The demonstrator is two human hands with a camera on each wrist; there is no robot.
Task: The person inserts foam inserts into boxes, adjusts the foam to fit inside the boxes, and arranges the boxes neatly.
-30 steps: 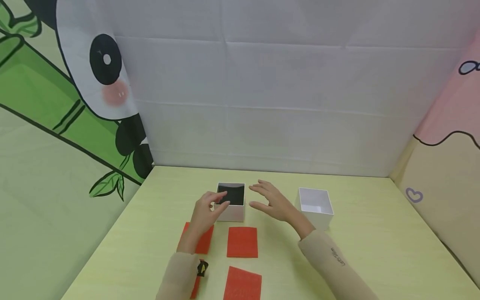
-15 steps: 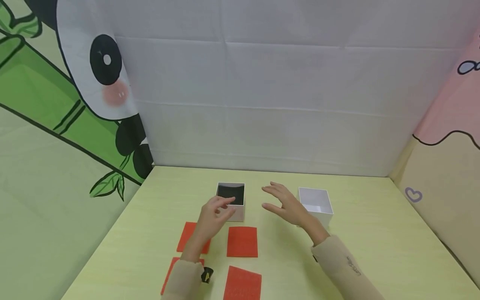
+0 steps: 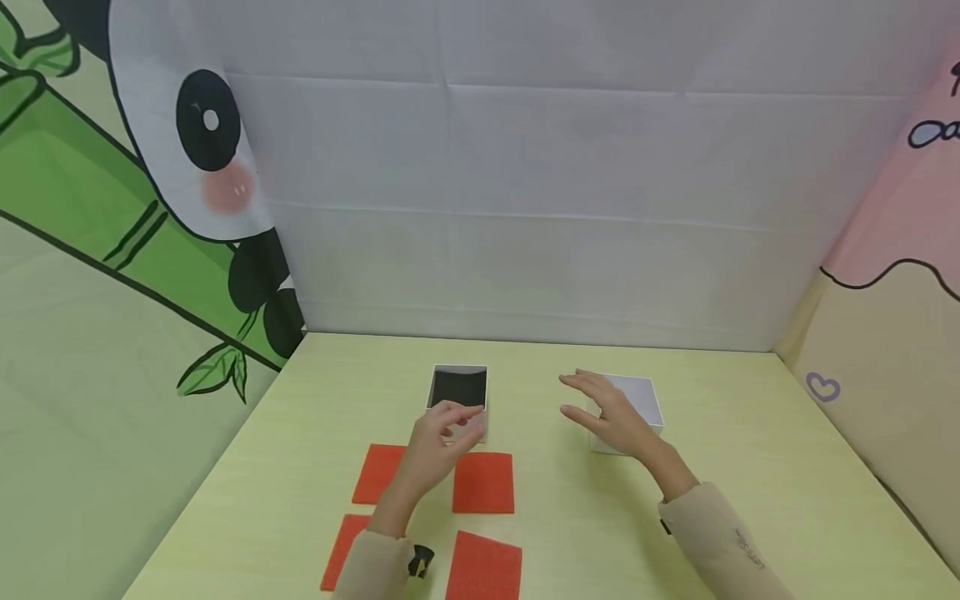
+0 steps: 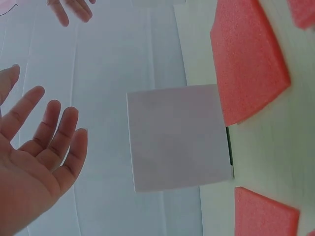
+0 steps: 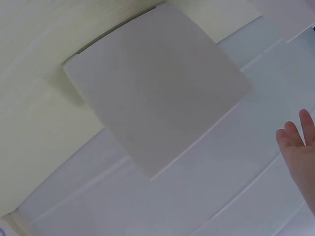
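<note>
Head view: black-lined box (image 3: 459, 388), left hand (image 3: 438, 442) empty, right hand (image 3: 611, 412) fingers apart

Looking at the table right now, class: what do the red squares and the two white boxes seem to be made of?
Red squares: likely foam, matte, with thick soft-looking edges at the left wrist. White boxes: probably stiff card, smooth and matte with crisp thin walls; the left one has a dark lining.
</note>
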